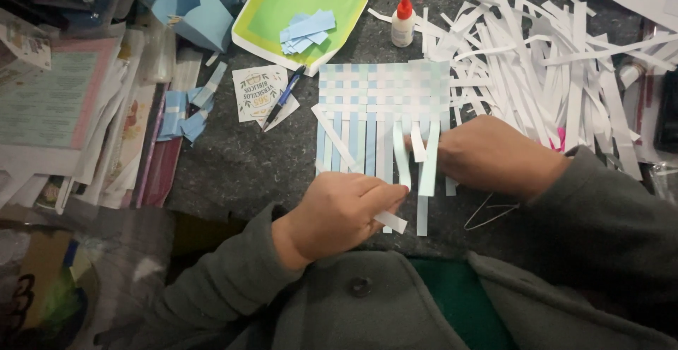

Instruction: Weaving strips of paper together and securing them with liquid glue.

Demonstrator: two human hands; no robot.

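Woven paper mat (pixel 381 92) sits mid-bench on dark grey felt bench (pixel 226 166); blue and white strips, top part interlaced, lower ends hanging loose toward the person.

Left hand (pixel 346 209): just below the mat's loose ends, fingers pinched closed on a white strip (pixel 390 221), whose end sticks out past the fingertips.

Right hand (pixel 487 153): at the mat's lower right corner, fingers curled onto the loose strip ends there, touching them. Can't tell if it's actually pinching one; fingertips are hidden by the paper.

Relative to the mat:
- glue bottle (pixel 403 21), white with red cap, upright, just above the top edge
- green tray (pixel 304 4) up-left, small blue paper offcuts (pixel 307 31) lying in it
- blue pen (pixel 284 97) just left, lying on a printed paper square (pixel 256 90)
- big heap of white strips (pixel 551 60) right, touching the mat's right edge
- stacked papers (pixel 63 110) far left
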